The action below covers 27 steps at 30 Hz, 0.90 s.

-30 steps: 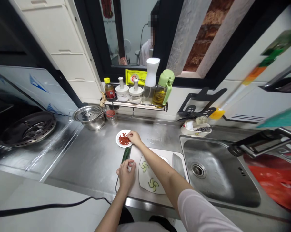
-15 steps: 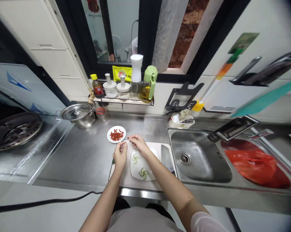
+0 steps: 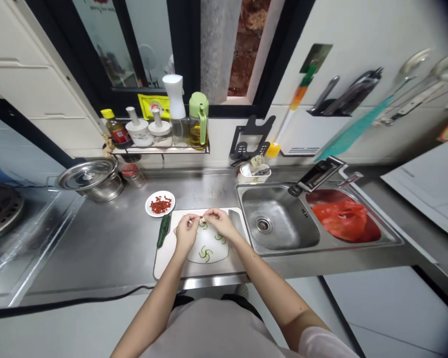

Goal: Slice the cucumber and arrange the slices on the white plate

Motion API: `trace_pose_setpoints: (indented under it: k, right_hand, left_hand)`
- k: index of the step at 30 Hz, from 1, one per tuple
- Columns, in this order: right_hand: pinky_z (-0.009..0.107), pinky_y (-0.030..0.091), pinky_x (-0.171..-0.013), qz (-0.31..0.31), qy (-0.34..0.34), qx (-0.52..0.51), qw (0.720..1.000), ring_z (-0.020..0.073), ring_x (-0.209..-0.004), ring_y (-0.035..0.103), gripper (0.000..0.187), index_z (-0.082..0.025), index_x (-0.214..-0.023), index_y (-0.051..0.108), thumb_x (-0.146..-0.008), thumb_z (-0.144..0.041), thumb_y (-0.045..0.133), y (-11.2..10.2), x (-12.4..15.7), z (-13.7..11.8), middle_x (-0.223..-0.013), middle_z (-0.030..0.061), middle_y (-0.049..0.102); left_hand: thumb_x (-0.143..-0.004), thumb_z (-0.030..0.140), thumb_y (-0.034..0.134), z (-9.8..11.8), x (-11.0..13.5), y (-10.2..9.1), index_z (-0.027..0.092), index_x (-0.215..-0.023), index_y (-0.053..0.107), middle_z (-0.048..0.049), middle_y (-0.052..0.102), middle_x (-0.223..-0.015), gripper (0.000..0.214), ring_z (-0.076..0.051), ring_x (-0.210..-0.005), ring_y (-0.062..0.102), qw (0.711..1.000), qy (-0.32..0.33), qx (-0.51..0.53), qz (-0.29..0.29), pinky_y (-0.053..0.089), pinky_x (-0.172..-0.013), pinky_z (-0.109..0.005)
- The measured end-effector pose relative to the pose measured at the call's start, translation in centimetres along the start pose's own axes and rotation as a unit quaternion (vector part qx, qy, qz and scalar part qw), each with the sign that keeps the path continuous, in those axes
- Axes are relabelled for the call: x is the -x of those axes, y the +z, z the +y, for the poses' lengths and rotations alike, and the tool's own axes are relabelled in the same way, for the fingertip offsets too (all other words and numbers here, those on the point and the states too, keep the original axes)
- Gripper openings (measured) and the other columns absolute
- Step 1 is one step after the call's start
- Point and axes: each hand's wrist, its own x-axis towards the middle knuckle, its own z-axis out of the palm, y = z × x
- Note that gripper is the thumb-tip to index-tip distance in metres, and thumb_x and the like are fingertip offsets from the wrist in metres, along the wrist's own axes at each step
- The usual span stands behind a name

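Observation:
Both of my hands hover over the top edge of a white plate (image 3: pixel 197 257) on a cutting board (image 3: pixel 163 266). My right hand (image 3: pixel 221 222) pinches a small red goji berry (image 3: pixel 201 218) at its fingertips. Beside it, my left hand (image 3: pixel 186 231) is closed in a pinch; what its fingertips hold, if anything, is too small to make out. Thin cucumber slices (image 3: pixel 205 254) form pinwheels on the plate, one near the front, one at the right, one under my fingertips. Left of my left hand lies a dark green cucumber piece (image 3: pixel 164 230). A small dish (image 3: pixel 148 208) holds several goji berries (image 3: pixel 160 204).
A knife blade (image 3: pixel 237 223) lies along the board's right side. Further right is the steel sink (image 3: pixel 283 219), with a red bag (image 3: pixel 339 219) in its second basin. A lidded pot (image 3: pixel 93 181) stands back left, below the condiment shelf (image 3: pixel 160 149).
My hands have moved from near the berry dish to above the plate's top, with the berry at my fingertips. The view has shifted right, and the cucumber piece now shows fully.

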Motion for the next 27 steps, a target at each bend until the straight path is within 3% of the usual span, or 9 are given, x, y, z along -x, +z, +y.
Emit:
trace_pose_setpoints:
  k: [5,13,20,27]
  right_hand:
    - [0.022,0.040,-0.061,0.027,-0.033,0.118,0.992,0.0106,-0.064,0.051,0.013,-0.019,-0.075,0.064,-0.074,-0.031,0.059,-2.1,1.1,-0.2,-0.073,-0.0006,0.063]
    - [0.021,0.037,-0.060,0.024,-0.054,0.162,0.985,0.0094,-0.062,0.047,0.013,-0.017,-0.073,0.064,-0.075,-0.029,0.058,-3.2,2.2,0.3,-0.072,-0.0009,0.062]
    - [0.021,0.040,-0.062,0.030,-0.011,0.191,0.981,0.0108,-0.064,0.053,0.013,-0.016,-0.075,0.063,-0.076,-0.026,0.055,-5.4,3.1,4.0,-0.072,0.0004,0.063]
    - [0.020,0.034,-0.056,0.034,0.050,0.314,0.947,0.0101,-0.059,0.049,0.012,-0.017,-0.073,0.065,-0.076,-0.025,0.056,-5.8,4.6,7.1,-0.062,-0.0026,0.058]
  left_hand:
    - [-0.081,0.041,0.051,0.4,0.5,1.2,0.021,-0.080,0.067,-0.0005,0.065,-0.081,0.025,-0.013,-0.066,0.051,0.999,0.009,-0.011,-0.031,0.041,-0.075,-0.027]
    - [-0.083,0.035,0.053,1.0,1.3,2.5,0.021,-0.080,0.067,0.0001,0.066,-0.084,0.020,-0.012,-0.068,0.053,0.996,0.029,-0.052,-0.069,0.038,-0.079,-0.029]
    - [-0.084,0.036,0.054,0.2,1.3,3.8,0.023,-0.086,0.068,-0.0025,0.067,-0.087,0.020,-0.018,-0.082,0.056,0.987,0.024,-0.127,-0.095,0.034,-0.081,-0.034]
    - [-0.082,0.034,0.055,-1.0,1.3,5.6,0.024,-0.087,0.067,-0.0045,0.065,-0.090,0.016,-0.025,-0.093,0.054,0.962,0.038,-0.222,-0.153,0.030,-0.082,-0.038]
